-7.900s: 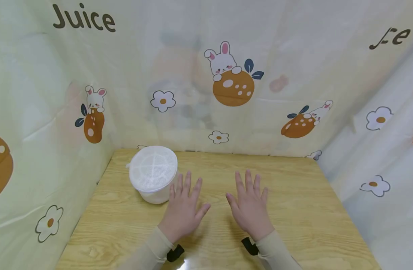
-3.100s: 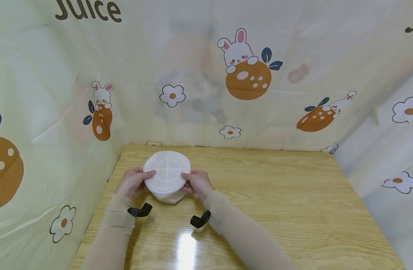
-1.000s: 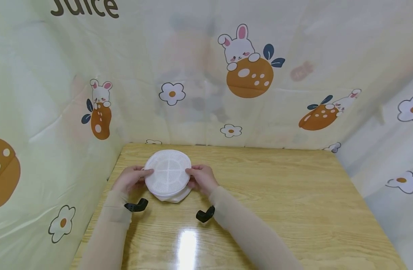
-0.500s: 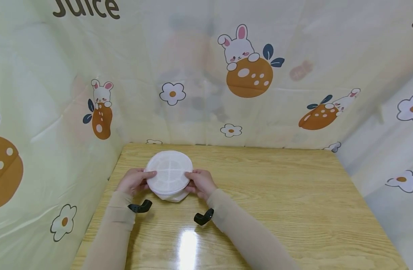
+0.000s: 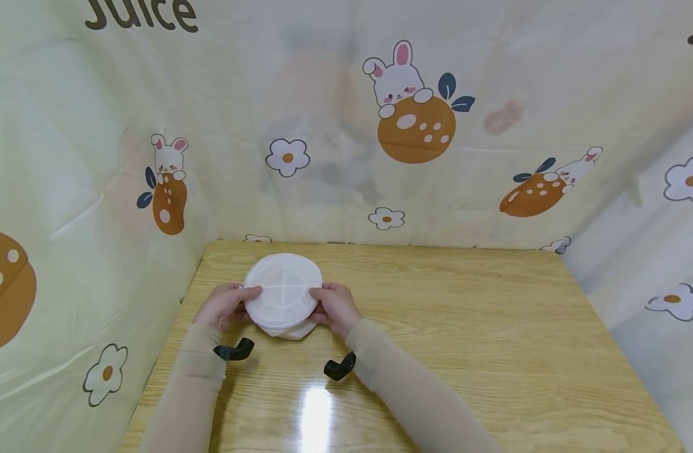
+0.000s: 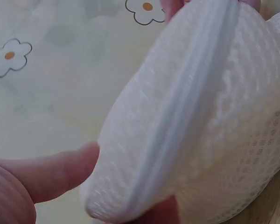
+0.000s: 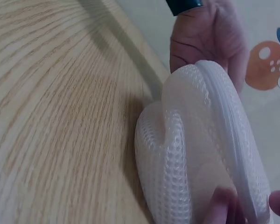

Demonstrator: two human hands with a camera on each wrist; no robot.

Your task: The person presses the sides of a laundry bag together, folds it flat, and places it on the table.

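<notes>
A round white mesh laundry bag (image 5: 283,286) sits at the left of the wooden table, its flat top facing up and its side wall folded down beneath. My left hand (image 5: 219,306) grips the left rim, thumb on top and fingers underneath. On the opposite rim, my right hand (image 5: 338,307) holds on the same way. The left wrist view shows the zipper (image 6: 182,107) running round the edge, closed along the part that shows. In the right wrist view the mesh side wall (image 7: 175,168) is creased and bulges against the table. Fingers under the rim are partly hidden.
The wooden table (image 5: 465,352) stretches to the right and front. Printed curtains (image 5: 324,189) stand along its back and both sides, the left one close to my left arm. Black wrist cameras (image 5: 339,366) jut inward from both sleeves.
Earlier both hands were spread over the table and the bag stood taller. Since then they have taken hold of its rim and its wall has sunk down. Within the last second it shifts only slightly.
</notes>
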